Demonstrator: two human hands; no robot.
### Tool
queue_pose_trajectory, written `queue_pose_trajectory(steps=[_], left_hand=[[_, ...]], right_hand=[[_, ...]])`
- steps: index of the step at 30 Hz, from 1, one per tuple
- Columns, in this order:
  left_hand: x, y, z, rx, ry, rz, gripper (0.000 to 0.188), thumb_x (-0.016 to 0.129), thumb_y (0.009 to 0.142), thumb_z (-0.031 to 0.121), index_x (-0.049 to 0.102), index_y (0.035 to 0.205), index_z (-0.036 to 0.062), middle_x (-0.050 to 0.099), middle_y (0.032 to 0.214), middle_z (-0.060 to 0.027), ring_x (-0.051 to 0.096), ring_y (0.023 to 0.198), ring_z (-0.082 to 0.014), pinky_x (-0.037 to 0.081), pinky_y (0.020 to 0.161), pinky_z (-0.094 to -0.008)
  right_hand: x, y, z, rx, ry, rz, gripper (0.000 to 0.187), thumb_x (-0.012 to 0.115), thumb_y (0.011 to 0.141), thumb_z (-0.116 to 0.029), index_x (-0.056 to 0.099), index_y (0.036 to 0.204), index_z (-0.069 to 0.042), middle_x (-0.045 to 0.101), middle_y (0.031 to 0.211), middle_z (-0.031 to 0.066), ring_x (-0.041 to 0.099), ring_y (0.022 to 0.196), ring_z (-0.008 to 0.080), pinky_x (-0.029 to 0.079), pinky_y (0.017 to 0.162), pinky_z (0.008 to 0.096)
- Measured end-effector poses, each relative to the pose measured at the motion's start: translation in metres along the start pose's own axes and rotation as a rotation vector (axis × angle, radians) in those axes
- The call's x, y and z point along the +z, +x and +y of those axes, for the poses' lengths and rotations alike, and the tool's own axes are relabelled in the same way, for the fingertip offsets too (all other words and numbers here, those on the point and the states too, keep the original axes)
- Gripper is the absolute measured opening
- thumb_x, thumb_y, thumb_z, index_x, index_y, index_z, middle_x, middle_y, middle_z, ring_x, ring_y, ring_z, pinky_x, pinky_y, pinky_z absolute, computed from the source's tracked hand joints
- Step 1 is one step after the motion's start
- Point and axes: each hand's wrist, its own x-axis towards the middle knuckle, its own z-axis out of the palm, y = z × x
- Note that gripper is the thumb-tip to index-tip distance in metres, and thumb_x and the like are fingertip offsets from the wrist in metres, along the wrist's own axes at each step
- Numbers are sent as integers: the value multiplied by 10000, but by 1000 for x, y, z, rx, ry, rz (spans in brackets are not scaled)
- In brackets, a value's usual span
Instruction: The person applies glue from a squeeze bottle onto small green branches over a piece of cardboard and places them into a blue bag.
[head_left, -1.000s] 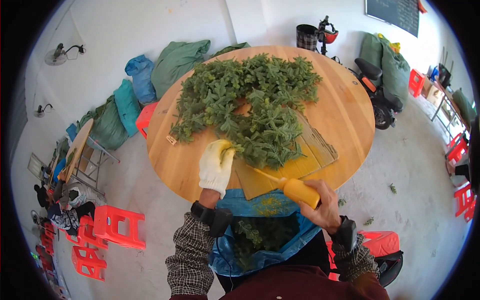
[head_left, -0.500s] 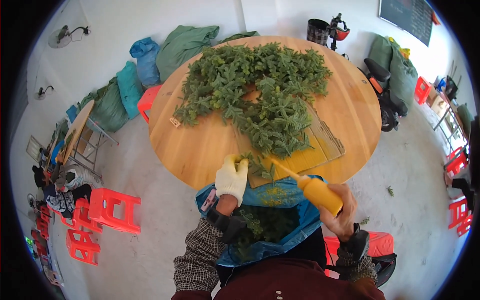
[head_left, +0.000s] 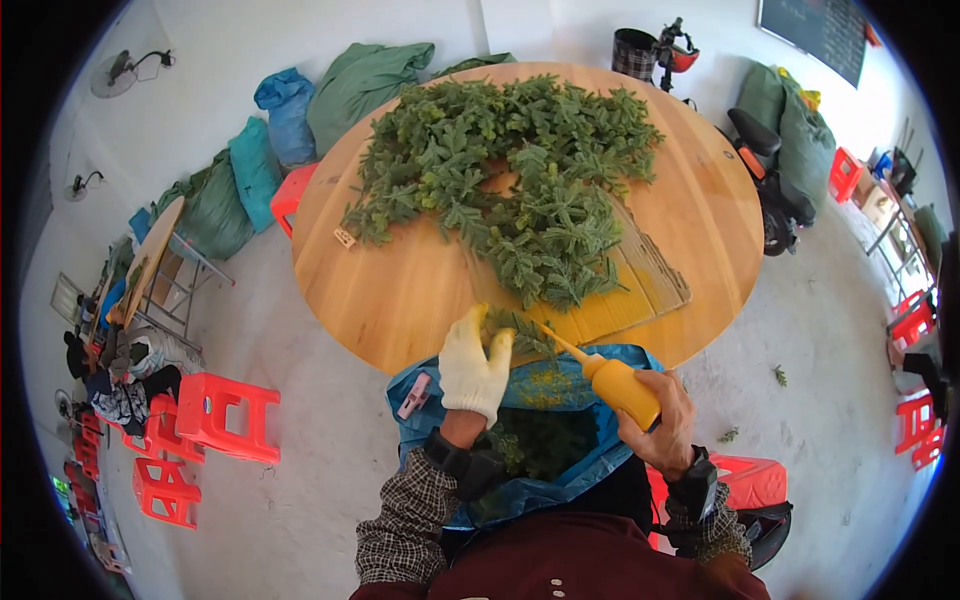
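Note:
My left hand [head_left: 474, 372], in a white glove with yellow-stained fingertips, holds a small green artificial fir sprig [head_left: 532, 338] at the table's near edge. In my bare right hand [head_left: 668, 418] is a yellow squeeze bottle [head_left: 622, 386] with a long thin nozzle, tilted so that its tip meets or nearly meets the sprig. Below both hands a blue plastic bag [head_left: 587, 474] lies open at my lap, with dark green sprigs inside and yellow specks on its rim. Beyond them, a big heap of green sprigs [head_left: 470, 150] covers much of the round wooden table [head_left: 345, 290].
Under the heap's near side lies a yellow-stained cardboard sheet [head_left: 655, 285]. Red stools [head_left: 228, 415] stand at the left, and full sacks [head_left: 365, 85] line the wall. A scooter [head_left: 765, 180] is parked at the right. Another person [head_left: 125, 385] sits far left.
My right hand and the bottle have shifted a little left, toward the sprig. The left glove has turned, with its thumb now showing apart from the fingers.

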Motion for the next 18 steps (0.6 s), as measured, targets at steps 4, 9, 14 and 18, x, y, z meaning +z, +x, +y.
queue_pose_trajectory(steps=[4,9,14,18], left_hand=[[4,-2,9,81,207,-46,552,740,793,339,582,1246,66,622,1179,-136,565,1072,-345,443,923,-446],[7,4,11,60,326,-122,618,775,749,365,579,1266,88,608,1193,-110,517,1146,-337,386,974,-470],[10,4,6,84,350,-105,631,775,748,377,575,1276,95,604,1199,-115,528,1123,-332,397,958,-468],[9,4,9,66,350,-127,632,778,747,381,576,1276,99,597,1202,-118,523,1130,-333,395,963,-469]], right_hand=[[2,-1,5,-2,5,4,490,761,677,-61,559,1123,-29,592,887,182,608,743,341,502,657,395],[-9,-1,2,-24,1,38,500,764,671,-67,560,1126,-28,589,875,185,611,736,336,502,648,392],[-21,13,-13,-84,-15,-71,499,791,684,-106,585,1134,-43,610,899,176,630,749,362,529,635,412],[-9,26,-16,-164,-61,-86,509,773,669,-77,568,1133,-38,582,845,179,608,695,350,510,617,412]])
